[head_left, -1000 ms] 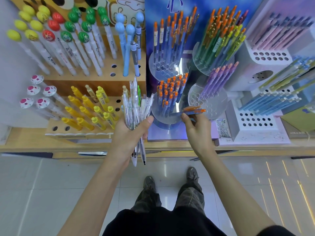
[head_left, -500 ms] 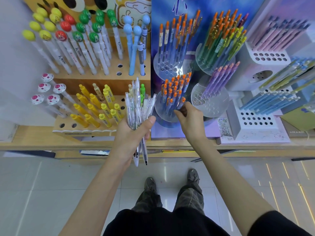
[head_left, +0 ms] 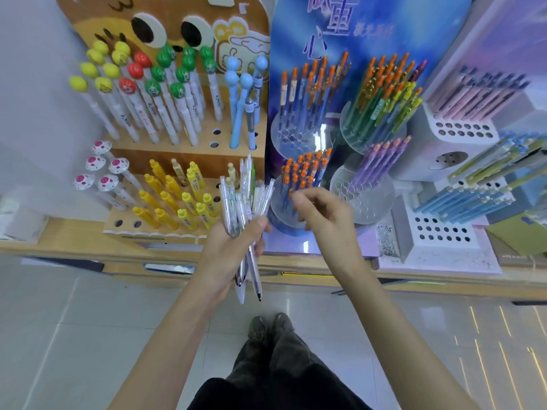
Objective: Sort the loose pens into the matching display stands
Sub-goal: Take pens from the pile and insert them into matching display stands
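Pale tiled floor (head_left: 88, 335), long wooden table (head_left: 59, 247) across the view, packed with pen displays. My shoes (head_left: 266, 327) are at the bottom centre.

Left hand (head_left: 228, 253): fingers clamped round the loose pens (head_left: 245, 199), a bundle of clear and white barrels. Bundle is roughly upright, fanned at the top, tips hanging below my palm. It sits in front of the wooden stand (head_left: 148, 232), just right of the yellow pens (head_left: 174, 199) in its lower tier.

Right hand (head_left: 325, 217): in front of the round clear holder (head_left: 281, 216) at the foot of the blue display board (head_left: 296, 84). That holder carries the orange-capped pens (head_left: 305, 170), blue barrels, standing tight together. Fingers (head_left: 318, 196) are curled in, thumb tip close to the forefinger, right beside the nearest orange caps. Motion blur here, so I cannot tell whether they pinch anything or touch the pens.

The two hands are close together but apart.

Neighbours: purple pens (head_left: 381, 161) in the next clear holder to the right, mostly bare holes at its front. Further right, a white block stand (head_left: 438, 232) with light blue pens (head_left: 461, 199) leaning out of it. Upper wooden tier holds white pens with yellow, red and green ball tops (head_left: 154, 90).
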A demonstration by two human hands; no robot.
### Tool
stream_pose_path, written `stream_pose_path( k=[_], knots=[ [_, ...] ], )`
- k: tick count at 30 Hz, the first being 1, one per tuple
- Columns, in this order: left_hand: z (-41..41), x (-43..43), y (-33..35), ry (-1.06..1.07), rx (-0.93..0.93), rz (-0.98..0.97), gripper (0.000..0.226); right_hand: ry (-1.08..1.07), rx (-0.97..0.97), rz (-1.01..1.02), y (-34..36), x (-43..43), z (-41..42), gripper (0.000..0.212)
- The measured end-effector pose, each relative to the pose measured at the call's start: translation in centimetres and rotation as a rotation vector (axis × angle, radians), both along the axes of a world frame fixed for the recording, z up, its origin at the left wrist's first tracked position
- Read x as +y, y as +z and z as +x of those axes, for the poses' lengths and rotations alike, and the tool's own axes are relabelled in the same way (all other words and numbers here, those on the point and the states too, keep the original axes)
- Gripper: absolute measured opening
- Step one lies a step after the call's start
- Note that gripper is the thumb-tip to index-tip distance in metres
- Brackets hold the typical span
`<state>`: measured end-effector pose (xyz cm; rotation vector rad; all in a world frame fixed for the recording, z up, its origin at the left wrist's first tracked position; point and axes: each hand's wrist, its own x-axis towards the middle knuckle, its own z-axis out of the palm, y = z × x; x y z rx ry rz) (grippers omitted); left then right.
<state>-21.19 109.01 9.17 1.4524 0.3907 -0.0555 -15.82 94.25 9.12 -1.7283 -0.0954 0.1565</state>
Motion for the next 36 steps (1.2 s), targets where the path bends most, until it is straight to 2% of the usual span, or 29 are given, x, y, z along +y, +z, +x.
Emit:
stream_pose_path(
  k=[4,7,11,14,18,20,23,25,27,30,32,36],
  knots=[
    [0.3,-0.4,1.5,0.050,0.005,-0.028,0.014,0.233,0.149,0.113,3.2,1.6,0.6,0.013],
    [0.8,-0.6,2.4,0.092,0.024,-0.087,0.010,0.261,0.164,0.183,4.1,2.1,1.1,0.023],
    [1.0,-0.7,2.8,0.110,0.035,-0.118,0.007,0.276,0.202,0.256,4.8,1.7,2.0,0.014],
    [0.9,-0.6,3.3,0.099,0.010,-0.140,0.009,0.319,0.201,0.194,4.9,1.3,2.5,0.014],
    [0.8,-0.5,4.2,0.089,0.021,-0.132,0.021,0.378,0.290,0.232,5.4,1.6,3.2,0.009],
    [0.7,-0.4,4.4,0.080,0.035,-0.121,0.020,0.377,0.275,0.172,5.6,2.2,3.6,0.011],
    [0.6,0.1,4.8,0.023,0.038,-0.134,0.013,0.343,0.125,0.135,6.0,3.2,4.2,0.026],
    [0.5,0.7,5.0,-0.034,0.038,-0.137,0.015,0.429,-0.029,0.018,6.6,3.7,5.1,0.030],
    [0.5,1.7,5.1,-0.073,0.046,-0.132,0.015,0.557,-0.095,-0.093,7.5,4.2,5.9,0.029],
    [0.5,3.9,5.4,-0.125,0.081,-0.124,0.029,0.647,-0.027,-0.069,8.4,5.6,6.6,0.029],
    [0.7,5.4,5.9,-0.178,0.075,-0.149,0.024,0.687,0.068,-0.032,8.4,6.9,6.8,0.031],
    [1.2,8.6,6.4,-0.253,0.065,-0.136,0.016,0.746,0.114,-0.022,8.4,9.6,7.1,0.045]
  ],
)
